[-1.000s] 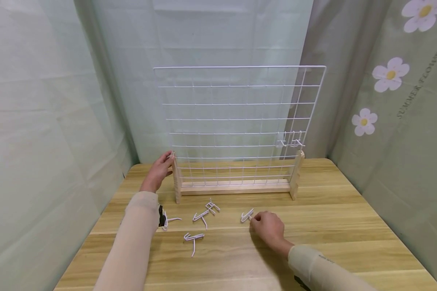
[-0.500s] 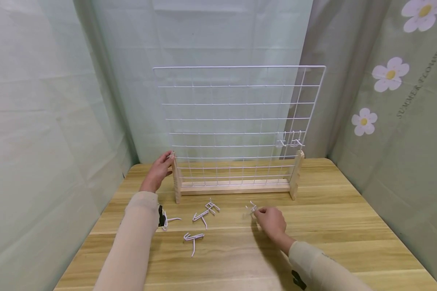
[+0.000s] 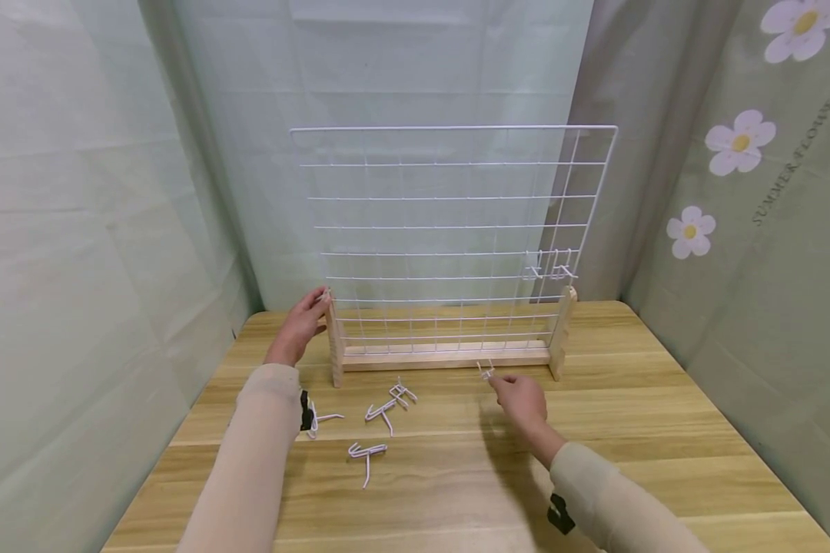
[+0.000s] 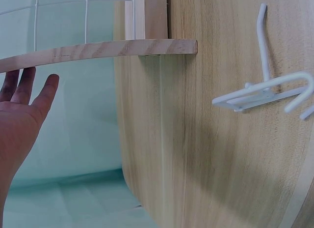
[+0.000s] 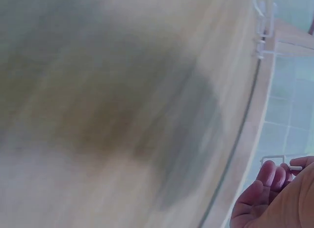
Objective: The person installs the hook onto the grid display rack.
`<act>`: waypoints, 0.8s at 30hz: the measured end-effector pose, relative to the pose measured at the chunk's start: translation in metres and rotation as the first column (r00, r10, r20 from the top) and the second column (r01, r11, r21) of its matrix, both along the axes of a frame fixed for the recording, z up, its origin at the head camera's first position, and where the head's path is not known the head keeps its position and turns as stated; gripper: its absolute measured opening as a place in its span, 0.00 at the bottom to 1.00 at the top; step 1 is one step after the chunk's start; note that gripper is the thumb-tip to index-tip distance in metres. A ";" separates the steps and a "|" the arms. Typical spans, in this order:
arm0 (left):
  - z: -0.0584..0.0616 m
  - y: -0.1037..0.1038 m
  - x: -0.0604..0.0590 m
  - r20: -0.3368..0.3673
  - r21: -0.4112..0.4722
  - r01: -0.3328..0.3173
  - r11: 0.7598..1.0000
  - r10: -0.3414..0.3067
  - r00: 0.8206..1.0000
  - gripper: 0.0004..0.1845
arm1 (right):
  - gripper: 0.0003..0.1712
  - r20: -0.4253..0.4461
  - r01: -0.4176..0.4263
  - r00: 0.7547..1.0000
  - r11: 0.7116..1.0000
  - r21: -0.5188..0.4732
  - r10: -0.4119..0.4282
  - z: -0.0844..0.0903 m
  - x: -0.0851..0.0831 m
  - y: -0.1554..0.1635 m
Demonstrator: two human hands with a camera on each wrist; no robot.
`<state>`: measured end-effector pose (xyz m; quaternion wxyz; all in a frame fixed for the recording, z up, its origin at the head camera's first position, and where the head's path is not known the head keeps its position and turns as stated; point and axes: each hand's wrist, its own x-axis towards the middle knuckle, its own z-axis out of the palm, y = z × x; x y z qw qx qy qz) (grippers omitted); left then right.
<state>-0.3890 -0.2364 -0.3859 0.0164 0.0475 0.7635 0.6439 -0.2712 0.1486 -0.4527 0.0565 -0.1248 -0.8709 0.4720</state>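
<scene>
My right hand (image 3: 522, 401) pinches a white wire hook (image 3: 486, 370) by its stem, in front of the rack's base. In the right wrist view the curled fingers partly hide that hook (image 5: 273, 158). My left hand (image 3: 300, 326) touches the upper end of the left wooden post (image 3: 335, 338). Its fingers (image 4: 43, 98) lie fairly straight against the post's outer side in the left wrist view. The white wire grid rack (image 3: 449, 198) stands upright in its wooden base (image 3: 443, 359). Two hooks (image 3: 562, 271) hang on the grid's lower right.
Several more white hooks (image 3: 368, 453) lie on the wood-grain table (image 3: 429, 507) at centre left, one of them (image 4: 265, 93) close by the left wrist. Pale curtains (image 3: 401, 69) enclose the back and sides.
My right hand has lifted the hook off the table and carried it forward, slightly right, toward the rack. My left hand stays at the post.
</scene>
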 end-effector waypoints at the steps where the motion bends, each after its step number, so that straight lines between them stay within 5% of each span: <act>1: 0.000 0.000 0.000 0.000 0.001 0.001 1.000 -0.001 1.000 0.31 | 0.21 -0.001 0.005 1.000 1.000 -0.017 -0.005 0.003 -0.001 0.000; 24: 0.001 -0.001 -0.001 0.006 0.004 0.005 1.000 -0.005 1.000 0.32 | 0.18 -0.104 0.121 0.983 0.965 -0.232 -0.149 0.060 -0.023 -0.003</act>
